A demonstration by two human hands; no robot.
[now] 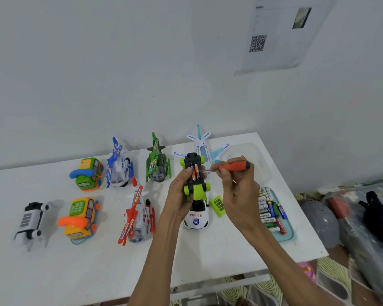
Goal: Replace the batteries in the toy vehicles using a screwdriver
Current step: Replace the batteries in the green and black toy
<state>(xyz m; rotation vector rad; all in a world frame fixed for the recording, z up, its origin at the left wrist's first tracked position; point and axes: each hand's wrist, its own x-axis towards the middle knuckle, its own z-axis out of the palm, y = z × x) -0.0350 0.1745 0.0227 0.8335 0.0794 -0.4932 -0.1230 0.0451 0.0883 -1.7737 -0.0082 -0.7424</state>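
The left hand (179, 195) has its fingers curled round the upturned green toy car (195, 180), held above the desk (208, 250). The right hand (241, 195) pinches the orange screwdriver (234, 166), its tip at the exposed batteries (195, 172). Pry too hard and a battery could spring out, or the tip could skid into the thumb.

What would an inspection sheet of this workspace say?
Surface: white table.
Job's things: green toy car upside down, opened, batteries inside; orange screwdriver, tip beside them; green cover on the table; tray of loose batteries at right.
Clutter: blue helicopter, green helicopter, red helicopter, police car, airplane, green phone toy, yellow phone toy, overturned white vehicle.
Grippers: left hand grips the car; right hand holds the screwdriver.
Cables: thin cord under the yellow phone toy.
Surroundings: white wall, QR-code sheet; dark bags at right.
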